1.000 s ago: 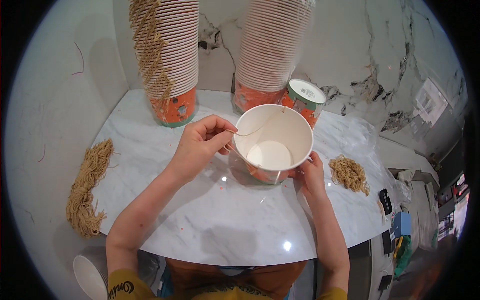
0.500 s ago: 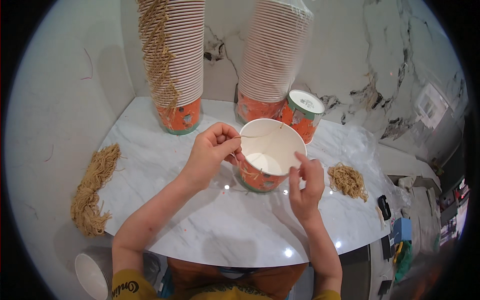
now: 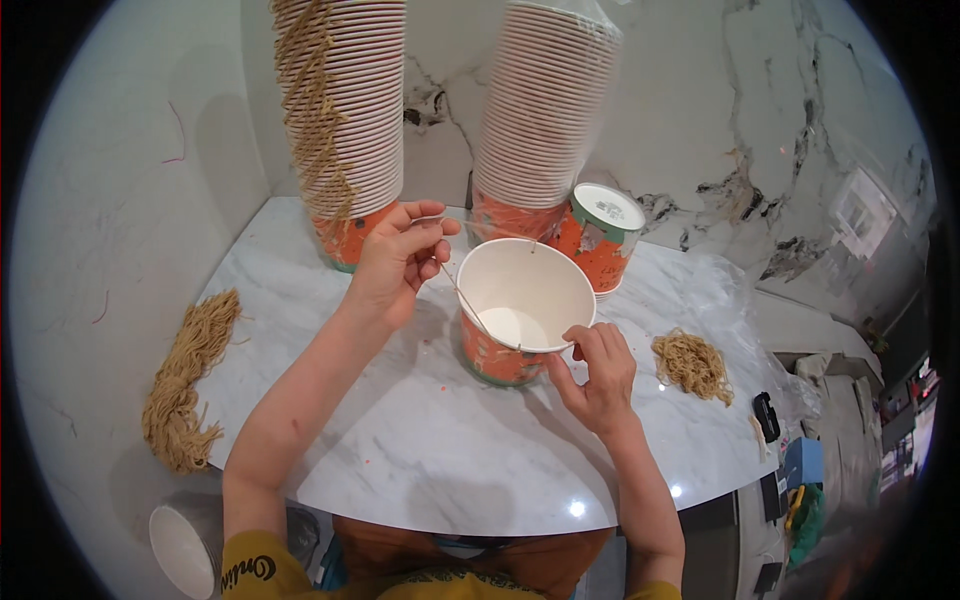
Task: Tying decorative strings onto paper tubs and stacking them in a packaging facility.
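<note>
An open paper bucket (image 3: 527,290), white inside with an orange and green printed outside, stands upright on the table in front of me. A thin beige cord (image 3: 463,297) runs from its near rim up to my left hand (image 3: 395,262), which pinches it above and to the left of the bucket. More of the cord passes over to a hole at the far rim. My right hand (image 3: 598,375) grips the bucket's near right rim between thumb and fingers. Whether it also holds a cord end, I cannot make out.
Behind stand a tall stack of buckets (image 3: 368,110) with cord handles hanging down, a plastic-wrapped stack (image 3: 545,110) and an upside-down bucket (image 3: 597,235). Cord bundles lie at the left (image 3: 185,385) and right (image 3: 692,365). A black object (image 3: 766,415) sits at the right edge.
My left hand has moved up and left, drawing the cord away from the bucket. My right hand has come down onto the rim. The bucket has shifted slightly left.
</note>
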`<move>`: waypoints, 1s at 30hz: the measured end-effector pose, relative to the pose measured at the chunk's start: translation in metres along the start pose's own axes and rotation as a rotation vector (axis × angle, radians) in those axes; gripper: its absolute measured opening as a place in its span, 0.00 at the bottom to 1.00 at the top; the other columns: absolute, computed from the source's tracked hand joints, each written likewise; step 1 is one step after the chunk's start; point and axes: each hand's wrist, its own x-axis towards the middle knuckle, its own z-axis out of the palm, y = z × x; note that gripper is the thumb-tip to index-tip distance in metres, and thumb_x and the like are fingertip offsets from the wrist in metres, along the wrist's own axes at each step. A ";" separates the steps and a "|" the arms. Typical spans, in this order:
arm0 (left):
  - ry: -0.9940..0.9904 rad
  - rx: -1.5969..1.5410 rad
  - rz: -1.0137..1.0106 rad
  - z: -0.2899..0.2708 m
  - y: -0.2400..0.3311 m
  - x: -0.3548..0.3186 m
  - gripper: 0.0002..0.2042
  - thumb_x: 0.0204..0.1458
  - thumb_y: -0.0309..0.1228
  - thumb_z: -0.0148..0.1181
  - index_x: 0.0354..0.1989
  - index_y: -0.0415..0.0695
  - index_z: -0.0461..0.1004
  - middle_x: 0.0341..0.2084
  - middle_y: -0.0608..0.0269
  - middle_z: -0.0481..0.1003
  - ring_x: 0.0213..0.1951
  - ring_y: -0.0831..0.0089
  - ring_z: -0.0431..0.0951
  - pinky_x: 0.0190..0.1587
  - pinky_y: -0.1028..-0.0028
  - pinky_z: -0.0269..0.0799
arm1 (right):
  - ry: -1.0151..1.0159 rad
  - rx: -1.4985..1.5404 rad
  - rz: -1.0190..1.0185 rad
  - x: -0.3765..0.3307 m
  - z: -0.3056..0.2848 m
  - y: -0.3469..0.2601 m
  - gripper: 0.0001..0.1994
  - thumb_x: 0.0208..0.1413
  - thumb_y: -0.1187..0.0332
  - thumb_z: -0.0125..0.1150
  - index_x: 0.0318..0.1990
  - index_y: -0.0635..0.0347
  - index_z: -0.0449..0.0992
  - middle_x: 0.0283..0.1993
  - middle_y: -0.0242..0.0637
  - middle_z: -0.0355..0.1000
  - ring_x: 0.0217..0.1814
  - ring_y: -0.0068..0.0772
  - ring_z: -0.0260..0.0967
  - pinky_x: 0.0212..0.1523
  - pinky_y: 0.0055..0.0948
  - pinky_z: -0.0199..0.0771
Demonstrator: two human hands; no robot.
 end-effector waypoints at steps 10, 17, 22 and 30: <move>-0.006 0.132 -0.281 -0.040 -0.040 -0.018 0.13 0.59 0.24 0.57 0.51 0.35 0.77 0.28 0.71 0.72 0.28 0.84 0.69 0.28 0.83 0.64 | 0.015 0.094 0.084 0.002 0.000 0.004 0.14 0.48 0.72 0.72 0.42 0.60 0.75 0.28 0.35 0.67 0.30 0.34 0.66 0.28 0.33 0.65; -0.029 0.246 -0.228 -0.038 -0.016 -0.036 0.08 0.60 0.25 0.59 0.46 0.39 0.78 0.29 0.71 0.74 0.30 0.83 0.71 0.31 0.80 0.66 | -0.008 0.191 0.156 -0.001 0.003 0.001 0.14 0.51 0.78 0.69 0.45 0.62 0.76 0.29 0.35 0.67 0.29 0.28 0.66 0.28 0.28 0.67; -0.053 0.361 -0.090 -0.033 0.011 -0.049 0.09 0.60 0.24 0.57 0.47 0.38 0.79 0.31 0.69 0.75 0.35 0.80 0.76 0.34 0.79 0.69 | -0.073 0.282 0.218 0.002 0.001 -0.005 0.12 0.54 0.83 0.66 0.44 0.64 0.75 0.33 0.35 0.67 0.28 0.25 0.67 0.29 0.24 0.70; -0.248 0.735 0.379 -0.040 0.031 -0.047 0.16 0.55 0.17 0.58 0.53 0.37 0.78 0.43 0.65 0.71 0.37 0.81 0.74 0.35 0.79 0.71 | -0.057 0.246 0.063 0.033 -0.003 -0.015 0.11 0.54 0.83 0.66 0.43 0.62 0.74 0.33 0.37 0.68 0.28 0.28 0.70 0.28 0.26 0.72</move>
